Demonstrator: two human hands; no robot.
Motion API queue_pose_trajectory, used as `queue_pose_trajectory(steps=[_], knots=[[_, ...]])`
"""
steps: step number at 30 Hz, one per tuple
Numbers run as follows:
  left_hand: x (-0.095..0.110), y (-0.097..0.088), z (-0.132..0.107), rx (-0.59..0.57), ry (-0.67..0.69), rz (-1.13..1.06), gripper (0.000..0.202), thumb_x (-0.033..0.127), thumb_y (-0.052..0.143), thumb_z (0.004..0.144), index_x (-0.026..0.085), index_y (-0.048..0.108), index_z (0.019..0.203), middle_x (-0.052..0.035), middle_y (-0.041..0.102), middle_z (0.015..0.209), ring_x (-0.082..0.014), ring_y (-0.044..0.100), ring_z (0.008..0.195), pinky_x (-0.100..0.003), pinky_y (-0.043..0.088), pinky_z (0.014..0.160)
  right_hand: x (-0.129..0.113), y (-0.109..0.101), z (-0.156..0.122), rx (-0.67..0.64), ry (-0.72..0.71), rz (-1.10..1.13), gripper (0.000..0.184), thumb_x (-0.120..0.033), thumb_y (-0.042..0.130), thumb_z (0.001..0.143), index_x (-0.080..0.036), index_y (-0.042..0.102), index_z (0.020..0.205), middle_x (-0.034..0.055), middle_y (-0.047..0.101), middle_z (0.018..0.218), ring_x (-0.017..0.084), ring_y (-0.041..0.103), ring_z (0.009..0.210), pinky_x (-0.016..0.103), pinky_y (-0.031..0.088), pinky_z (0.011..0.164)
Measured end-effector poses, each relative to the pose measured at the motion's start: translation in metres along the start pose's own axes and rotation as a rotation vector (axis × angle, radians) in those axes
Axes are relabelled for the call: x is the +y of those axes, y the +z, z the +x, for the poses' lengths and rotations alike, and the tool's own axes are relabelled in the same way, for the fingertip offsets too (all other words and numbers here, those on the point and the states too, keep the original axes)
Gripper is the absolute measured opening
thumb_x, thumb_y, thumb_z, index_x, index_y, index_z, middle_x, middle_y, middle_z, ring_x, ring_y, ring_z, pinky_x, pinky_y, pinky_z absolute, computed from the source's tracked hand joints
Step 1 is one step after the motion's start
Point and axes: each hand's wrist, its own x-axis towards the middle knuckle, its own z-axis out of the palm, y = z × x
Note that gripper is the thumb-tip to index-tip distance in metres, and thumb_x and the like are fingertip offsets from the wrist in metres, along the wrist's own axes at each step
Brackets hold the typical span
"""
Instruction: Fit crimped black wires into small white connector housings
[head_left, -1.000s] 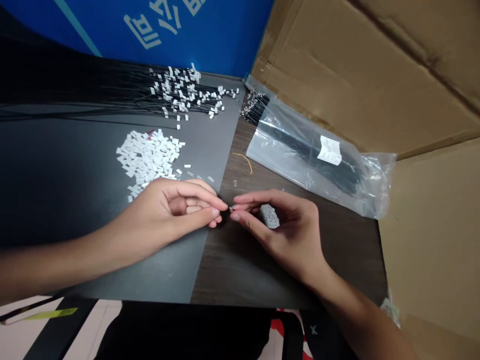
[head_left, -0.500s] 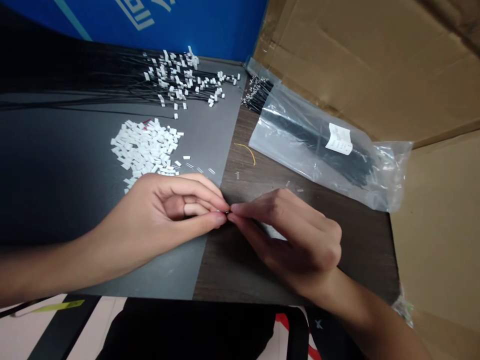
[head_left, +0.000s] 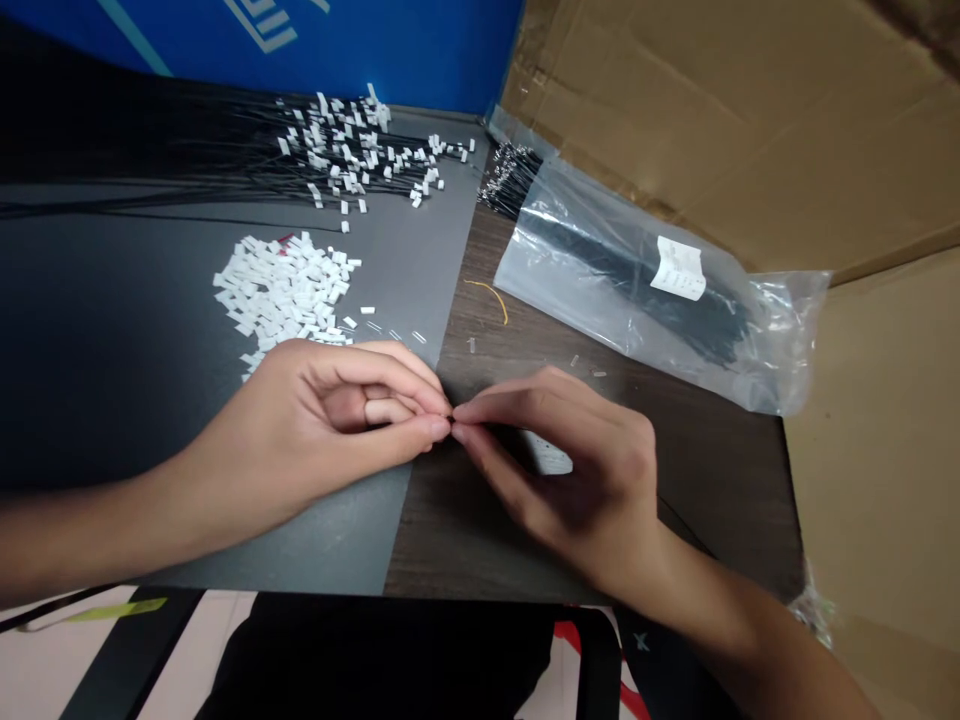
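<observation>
My left hand [head_left: 330,420] is closed in a pinch, thumb against forefinger, on something too small and covered to make out. Fingertip to fingertip with it, my right hand [head_left: 570,450] pinches the end of what looks like a thin black wire [head_left: 686,525], whose length shows beside the right wrist. A speck of dark shows where the two pinches meet. Just beyond my left hand lies a heap of small white plastic connector housings [head_left: 289,290]. Beneath my right hand, a pale patch [head_left: 551,457] is partly hidden.
Black wires with white connectors [head_left: 360,150] lie at the back left. A clear plastic bag [head_left: 630,270] of black wires with metal ends rests at the back right. A yellow strand [head_left: 491,295] and tiny clear pieces lie between. Cardboard [head_left: 720,130] and a blue box [head_left: 420,50] stand behind.
My right hand has shifted slightly left and turned a little, its fingertips still meeting my left hand's. The dark bit between them shows less. The view has shifted slightly.
</observation>
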Motion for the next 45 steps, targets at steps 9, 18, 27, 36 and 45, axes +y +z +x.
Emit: queue_pose_trajectory(steps=[9, 18, 27, 36, 45], knots=[[-0.002, 0.005, -0.002, 0.012, 0.046, -0.077, 0.007, 0.027, 0.104, 0.095, 0.031, 0.103, 0.091, -0.0042, 0.092, 0.102, -0.0171, 0.088, 0.086, -0.018, 0.07, 0.077, -0.008, 0.001, 0.007, -0.011, 0.274, 0.168, 0.018, -0.013, 0.09, 0.104, -0.029, 0.088, 0.097, -0.0023, 0.092, 0.09, 0.019, 0.086, 0.076, 0.033, 0.075, 0.072], [0.003, -0.001, 0.0, -0.049, -0.091, -0.056, 0.008, 0.032, 0.11, 0.09, 0.031, 0.102, 0.092, -0.0043, 0.095, 0.109, -0.0222, 0.093, 0.093, -0.023, 0.079, 0.087, -0.001, 0.001, 0.002, 0.016, -0.046, -0.074, 0.022, -0.008, 0.082, 0.117, -0.029, 0.085, 0.113, 0.0034, 0.093, 0.1, 0.024, 0.086, 0.085, 0.045, 0.071, 0.079], [0.001, 0.005, -0.003, -0.007, 0.027, -0.119, 0.013, 0.019, 0.102, 0.093, 0.032, 0.101, 0.091, 0.0005, 0.095, 0.104, -0.0174, 0.094, 0.089, -0.015, 0.075, 0.083, 0.001, 0.001, -0.001, 0.03, -0.153, -0.165, 0.017, -0.004, 0.081, 0.119, -0.019, 0.084, 0.115, 0.0043, 0.091, 0.1, 0.02, 0.082, 0.085, 0.041, 0.064, 0.078], [0.009, 0.003, 0.001, 0.007, 0.078, -0.054, 0.013, 0.02, 0.102, 0.096, 0.032, 0.101, 0.092, 0.0008, 0.093, 0.102, -0.015, 0.088, 0.084, -0.014, 0.071, 0.077, -0.011, -0.001, 0.003, -0.014, 0.127, 0.032, 0.011, -0.008, 0.088, 0.111, -0.019, 0.089, 0.109, 0.0026, 0.094, 0.101, 0.017, 0.088, 0.089, 0.031, 0.07, 0.086], [0.004, 0.004, -0.003, 0.053, 0.11, -0.028, 0.017, 0.02, 0.101, 0.097, 0.036, 0.103, 0.093, 0.0011, 0.094, 0.104, -0.0152, 0.09, 0.088, -0.013, 0.073, 0.081, -0.015, -0.004, 0.011, -0.042, 0.347, 0.198, 0.01, -0.012, 0.091, 0.105, -0.02, 0.09, 0.098, -0.0019, 0.093, 0.091, 0.012, 0.087, 0.08, 0.021, 0.068, 0.075]])
